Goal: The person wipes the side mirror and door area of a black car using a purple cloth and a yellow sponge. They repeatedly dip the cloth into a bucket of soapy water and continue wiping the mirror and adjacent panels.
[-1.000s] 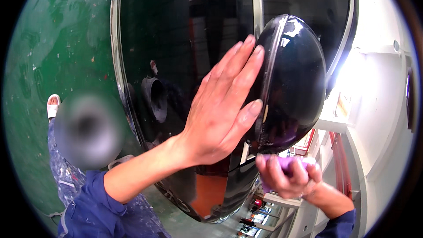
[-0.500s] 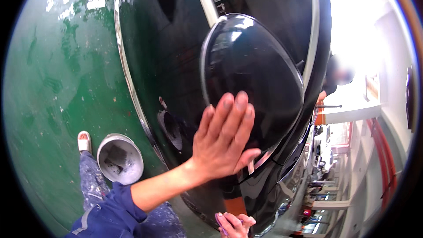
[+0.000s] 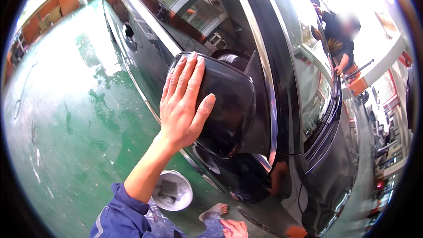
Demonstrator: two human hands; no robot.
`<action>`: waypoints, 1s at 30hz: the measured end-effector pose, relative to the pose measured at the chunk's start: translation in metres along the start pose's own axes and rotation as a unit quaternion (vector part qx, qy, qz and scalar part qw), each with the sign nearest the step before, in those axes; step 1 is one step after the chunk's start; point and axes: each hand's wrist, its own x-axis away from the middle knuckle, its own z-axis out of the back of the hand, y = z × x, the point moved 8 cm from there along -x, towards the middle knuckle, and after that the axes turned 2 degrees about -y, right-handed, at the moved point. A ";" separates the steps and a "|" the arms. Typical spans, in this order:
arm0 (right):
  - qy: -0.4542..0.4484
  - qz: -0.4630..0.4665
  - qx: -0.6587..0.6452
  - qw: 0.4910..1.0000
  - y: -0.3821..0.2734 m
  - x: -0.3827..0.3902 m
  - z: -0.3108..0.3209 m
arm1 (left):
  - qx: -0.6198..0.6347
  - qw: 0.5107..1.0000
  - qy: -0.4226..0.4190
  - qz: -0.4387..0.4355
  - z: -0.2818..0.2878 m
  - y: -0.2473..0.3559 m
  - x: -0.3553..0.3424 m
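My left hand [image 3: 183, 99] lies flat, fingers stretched out, on the outer edge of a glossy black side mirror [image 3: 231, 105] of a black car. Its thumb stands apart from the fingers, over the mirror's housing. At the lower edge my right hand [image 3: 235, 228] is partly cut off, its fingers closed; a bit of a thin purple pad [image 3: 227, 232] shows at them. Beside my left forearm, a pale grey bucket [image 3: 189, 196] stands on the floor with a dark block and cloudy liquid inside.
The car's door [image 3: 145, 55] stretches away at the far left, its windshield [image 3: 315, 86] to the right. Across the car, another person [image 3: 341, 39] rests a hand near the windshield's edge. The green floor [image 3: 75, 119] looks wet and shiny. My foot [image 3: 213, 211] is near the bucket.
My left hand has shifted left and up to the mirror's outer edge. The view has swung, bringing more of the car's side and the other person into sight.
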 end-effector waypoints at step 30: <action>-0.192 0.008 0.112 0.975 0.254 -0.230 -0.539 | 0.312 0.447 -0.173 0.820 -0.091 -0.128 0.749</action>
